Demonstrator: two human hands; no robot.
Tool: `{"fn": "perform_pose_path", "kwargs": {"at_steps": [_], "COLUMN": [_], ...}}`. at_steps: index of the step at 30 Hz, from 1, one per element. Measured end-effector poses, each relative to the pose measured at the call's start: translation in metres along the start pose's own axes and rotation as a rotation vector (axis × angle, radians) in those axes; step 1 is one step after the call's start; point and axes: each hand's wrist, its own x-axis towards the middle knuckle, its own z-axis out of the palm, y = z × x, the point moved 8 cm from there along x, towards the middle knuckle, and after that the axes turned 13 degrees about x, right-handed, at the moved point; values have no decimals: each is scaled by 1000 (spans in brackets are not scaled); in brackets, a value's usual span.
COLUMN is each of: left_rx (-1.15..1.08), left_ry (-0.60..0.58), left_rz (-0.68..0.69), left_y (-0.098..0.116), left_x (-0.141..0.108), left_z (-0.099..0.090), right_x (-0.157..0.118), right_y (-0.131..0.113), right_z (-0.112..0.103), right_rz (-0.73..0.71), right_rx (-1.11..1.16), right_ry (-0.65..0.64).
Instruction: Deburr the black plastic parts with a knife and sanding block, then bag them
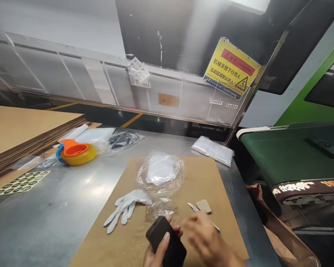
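A black rectangular object (167, 243) is tilted in my left hand (161, 249), whose thumb lies across its face and whose fingertips show at its right edge. To the right, my right hand (204, 237) is smeared by motion, apart from the black object; its fingers are too blurred to read. Under its fingers lies a thin pointed tool (193, 207), partly covered, beside a small beige block (204, 206). A white glove (128, 205) lies flat at the left of the brown cardboard sheet (119, 237). Behind it is a clear plastic bag (161, 170) with white content.
On the metal table (72, 200) are tape rolls (79, 154), a sticker sheet (20, 182) and a white packet (213, 150). Stacked cardboard (30, 129) stands at left. A green conveyor (292, 148) carrying a dark object (327, 147) runs at right.
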Motion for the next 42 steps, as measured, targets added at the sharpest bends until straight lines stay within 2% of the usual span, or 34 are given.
{"fn": "perform_pose_path", "kwargs": {"at_steps": [1,2,4,6,10,13,15,17,19,22,23,25,29,34,38,40,42], "left_rx": [21,60,173,302,525,661,733,785,832,867,865,849,839,674,258,-19,-270], "left_ry": [15,10,-47,-121,-288,-340,-349,-351,-345,-362,-371,-384,-413,-513,-620,-603,-535], "left_rz": [17,54,152,232,337,408,454,506,540,540,533,514,436,314,96,-43,-138], "left_y": [5,11,22,28,34,43,50,55,57,54,53,50,45,38,25,15,8], "left_x": [-2,-4,-10,-17,-29,-36,-40,-42,-43,-41,-41,-41,-42,-45,-45,-43,-38], "left_z": [-7,-12,-15,-13,-3,1,2,4,5,6,6,2,-7,-5,-4,-6,-10], "right_x": [1,1,2,1,-1,1,4,7,10,11,9,7,3,-2,-5,-8,-13], "right_y": [27,48,84,110,138,144,133,104,55,-44,-68,-92,-86,-89,-73,-61,-57], "right_z": [-7,-15,-24,-21,-4,-1,-6,-15,-22,-28,-25,-17,-6,-2,10,20,31], "right_rz": [123,162,193,194,232,269,280,271,203,-149,-231,-276,-221,-264,-83,8,25], "right_rx": [-35,-52,-62,-47,-29,-20,2,42,128,439,474,481,495,544,727,796,810], "right_ry": [1,-8,-54,-122,-144,-106,-82,-68,-81,-139,-181,-238,-213,-178,-84,39,154]}}
